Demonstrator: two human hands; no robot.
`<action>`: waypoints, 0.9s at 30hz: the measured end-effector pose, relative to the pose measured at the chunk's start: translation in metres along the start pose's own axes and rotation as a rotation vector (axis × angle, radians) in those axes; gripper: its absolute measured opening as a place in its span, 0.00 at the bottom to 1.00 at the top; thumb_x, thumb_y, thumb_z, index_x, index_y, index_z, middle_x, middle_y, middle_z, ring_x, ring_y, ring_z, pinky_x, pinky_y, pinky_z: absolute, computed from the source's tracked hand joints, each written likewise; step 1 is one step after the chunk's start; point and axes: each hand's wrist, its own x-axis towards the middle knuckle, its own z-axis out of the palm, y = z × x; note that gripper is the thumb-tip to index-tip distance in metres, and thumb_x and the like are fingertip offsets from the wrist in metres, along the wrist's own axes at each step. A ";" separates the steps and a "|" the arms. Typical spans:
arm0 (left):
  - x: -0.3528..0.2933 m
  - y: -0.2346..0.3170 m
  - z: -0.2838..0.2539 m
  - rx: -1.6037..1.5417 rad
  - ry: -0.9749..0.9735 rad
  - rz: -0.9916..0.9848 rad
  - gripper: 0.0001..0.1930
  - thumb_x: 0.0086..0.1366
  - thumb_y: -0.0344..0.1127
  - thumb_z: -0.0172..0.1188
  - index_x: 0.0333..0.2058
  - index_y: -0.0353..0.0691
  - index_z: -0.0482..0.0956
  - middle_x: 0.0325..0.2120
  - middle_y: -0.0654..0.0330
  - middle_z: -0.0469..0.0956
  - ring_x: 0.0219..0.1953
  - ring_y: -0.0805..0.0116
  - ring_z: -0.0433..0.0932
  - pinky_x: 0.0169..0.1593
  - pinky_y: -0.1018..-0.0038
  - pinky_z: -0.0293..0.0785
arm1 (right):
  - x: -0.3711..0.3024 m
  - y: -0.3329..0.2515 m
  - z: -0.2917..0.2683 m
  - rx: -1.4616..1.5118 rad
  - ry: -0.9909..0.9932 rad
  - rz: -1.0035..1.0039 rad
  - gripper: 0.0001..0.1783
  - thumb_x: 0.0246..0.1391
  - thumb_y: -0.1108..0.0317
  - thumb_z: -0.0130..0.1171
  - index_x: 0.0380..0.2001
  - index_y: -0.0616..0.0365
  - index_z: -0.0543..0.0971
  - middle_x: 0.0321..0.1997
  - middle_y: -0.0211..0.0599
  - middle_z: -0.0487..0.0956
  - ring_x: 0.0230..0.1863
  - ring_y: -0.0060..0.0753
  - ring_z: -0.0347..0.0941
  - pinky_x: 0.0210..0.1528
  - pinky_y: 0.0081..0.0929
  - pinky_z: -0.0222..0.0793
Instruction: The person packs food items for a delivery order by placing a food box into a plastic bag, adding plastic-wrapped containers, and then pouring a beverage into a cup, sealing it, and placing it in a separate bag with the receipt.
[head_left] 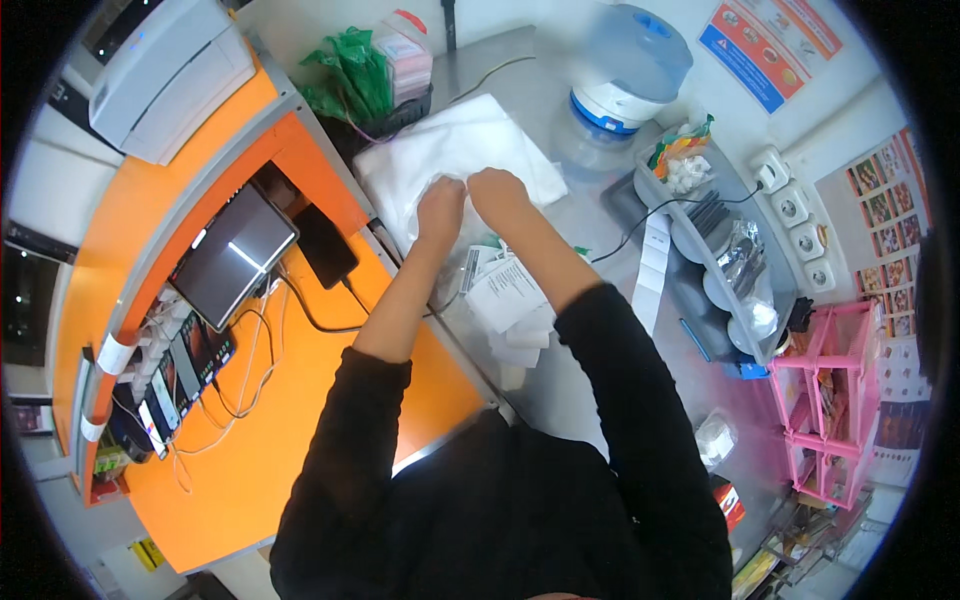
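At the far side of the metal counter lies a stack of white plastic bags (480, 130). Over its near edge both of my hands are closed, side by side with the knuckles almost touching. Thin, see-through white plastic, seemingly a bag (412, 212), is gathered at my left hand (440, 208). My right hand (498, 200) is curled up close beside it and appears to pinch the same plastic; its fingertips are hidden. Below my hands, several printed paper slips (508, 296) are spread in a loose pile.
Left, an orange desk (400, 400) carries a tablet (235, 255), phones and cables; a white printer (175, 85) stands on its ledge. Right are a grey divided tray (690, 270), a pink rack (825, 400) and a water jug (635, 60). A black cable (640, 225) crosses the counter.
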 end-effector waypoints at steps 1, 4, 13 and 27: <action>0.003 0.004 -0.007 0.001 -0.013 -0.022 0.07 0.51 0.34 0.56 0.27 0.38 0.74 0.25 0.53 0.71 0.32 0.54 0.71 0.35 0.65 0.68 | 0.011 0.002 0.010 -0.025 -0.025 0.019 0.06 0.40 0.70 0.52 0.21 0.54 0.79 0.25 0.37 0.77 0.29 0.37 0.76 0.29 0.31 0.71; 0.012 0.016 -0.028 -0.089 -0.009 -0.054 0.08 0.51 0.33 0.56 0.27 0.36 0.73 0.28 0.51 0.73 0.32 0.53 0.72 0.35 0.65 0.69 | 0.033 0.010 0.022 -0.087 0.030 -0.066 0.06 0.39 0.68 0.53 0.21 0.53 0.79 0.27 0.36 0.78 0.30 0.35 0.76 0.30 0.30 0.72; 0.025 0.009 -0.083 -0.180 0.254 -0.069 0.11 0.47 0.33 0.63 0.29 0.34 0.75 0.19 0.52 0.74 0.25 0.58 0.74 0.33 0.71 0.70 | 0.065 0.018 -0.130 0.424 0.566 -0.187 0.10 0.48 0.64 0.48 0.26 0.58 0.76 0.25 0.46 0.75 0.25 0.44 0.72 0.28 0.37 0.68; -0.127 0.165 -0.264 -1.220 -0.847 0.016 0.15 0.63 0.40 0.46 0.41 0.35 0.70 0.27 0.59 0.75 0.31 0.73 0.73 0.35 0.79 0.68 | -0.233 0.051 -0.233 1.396 0.587 0.564 0.13 0.53 0.63 0.46 0.33 0.61 0.73 0.32 0.38 0.75 0.28 0.31 0.73 0.30 0.26 0.70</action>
